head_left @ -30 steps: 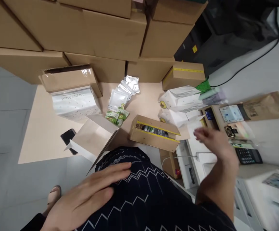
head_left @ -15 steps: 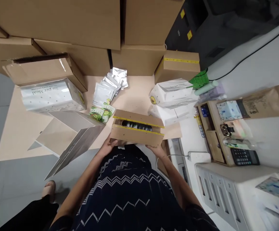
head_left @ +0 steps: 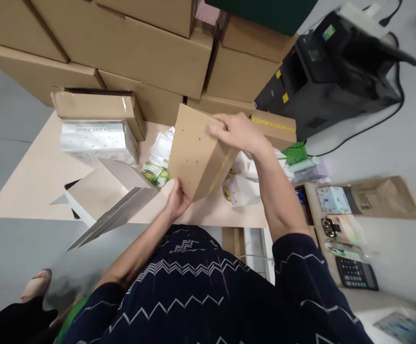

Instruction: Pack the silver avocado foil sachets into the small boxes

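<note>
A brown cardboard box point(head_left: 193, 157) is held tilted up on end over the table's near edge. A yellow strip runs along its right-hand face. My left hand point(head_left: 178, 199) grips its lower corner, while my right hand point(head_left: 240, 134) is closed over its upper right edge. Behind and left of the box lie silver pouches point(head_left: 160, 149) and green fruit-printed packets point(head_left: 156, 173), partly covered by it. White avocado-printed cartons point(head_left: 244, 190) sit to its right, partly hidden by my right forearm. The inside of the box is turned out of sight.
An open grey-white carton point(head_left: 104, 193) overhangs the table's front edge at left. Behind it stand a Super Meal carton point(head_left: 95, 138) and a cardboard box point(head_left: 96, 106). Large boxes point(head_left: 150, 52) are stacked at the back. A black printer point(head_left: 322, 91) and a calculator point(head_left: 356, 273) are at right. Another person's foot point(head_left: 36, 285) shows lower left.
The box has been raised from lying flat, its slit with dark contents facing up, to a tilted stance. My right hand has moved from its near side to its top edge. The view has shifted.
</note>
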`<state>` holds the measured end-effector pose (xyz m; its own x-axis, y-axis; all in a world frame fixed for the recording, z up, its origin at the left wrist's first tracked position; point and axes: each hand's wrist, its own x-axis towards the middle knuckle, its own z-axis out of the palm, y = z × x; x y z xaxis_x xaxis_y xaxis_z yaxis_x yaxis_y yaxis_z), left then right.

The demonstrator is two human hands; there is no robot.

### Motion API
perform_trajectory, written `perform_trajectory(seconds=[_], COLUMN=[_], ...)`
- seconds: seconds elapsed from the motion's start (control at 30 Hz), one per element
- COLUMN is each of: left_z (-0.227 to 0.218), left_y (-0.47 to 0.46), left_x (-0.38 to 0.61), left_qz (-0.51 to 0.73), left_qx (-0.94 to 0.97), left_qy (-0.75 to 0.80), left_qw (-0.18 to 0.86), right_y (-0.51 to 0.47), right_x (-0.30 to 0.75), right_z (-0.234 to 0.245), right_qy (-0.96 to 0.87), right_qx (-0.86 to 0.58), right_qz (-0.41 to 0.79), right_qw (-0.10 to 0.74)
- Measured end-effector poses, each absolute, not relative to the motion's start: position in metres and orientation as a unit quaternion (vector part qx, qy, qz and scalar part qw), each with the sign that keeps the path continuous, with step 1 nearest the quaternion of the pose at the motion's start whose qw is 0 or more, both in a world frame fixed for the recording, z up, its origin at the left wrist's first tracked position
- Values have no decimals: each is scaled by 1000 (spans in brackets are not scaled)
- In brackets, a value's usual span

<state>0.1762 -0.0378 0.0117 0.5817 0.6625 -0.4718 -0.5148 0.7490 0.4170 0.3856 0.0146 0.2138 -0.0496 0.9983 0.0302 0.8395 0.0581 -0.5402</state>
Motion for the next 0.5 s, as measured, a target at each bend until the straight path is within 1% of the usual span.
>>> perform_trajectory(seconds=[0.1,0.17,0.2,0.37,0.5], left_z=[30,44,52,90,100], left_y=[-24,-15,-10,4,2], left_x=[205,218,224,236,228], left_qz=[319,306,303,291,303], left_qx=[57,26,13,-3,52], left_qy=[251,216,201,151,140], left_qw=[912,927,932,945,941], right_y=[75,99,108,122,83], right_x=[359,338,330,315,333], right_z=[254,275,284,325,356], right_qy=[-720,-699,-688,-658,-664], right_qx=[-688,-715,-725,-750,-742], right_qz=[70,15,-4,-66,-90], right_qw=[56,-4,-17,-12,29])
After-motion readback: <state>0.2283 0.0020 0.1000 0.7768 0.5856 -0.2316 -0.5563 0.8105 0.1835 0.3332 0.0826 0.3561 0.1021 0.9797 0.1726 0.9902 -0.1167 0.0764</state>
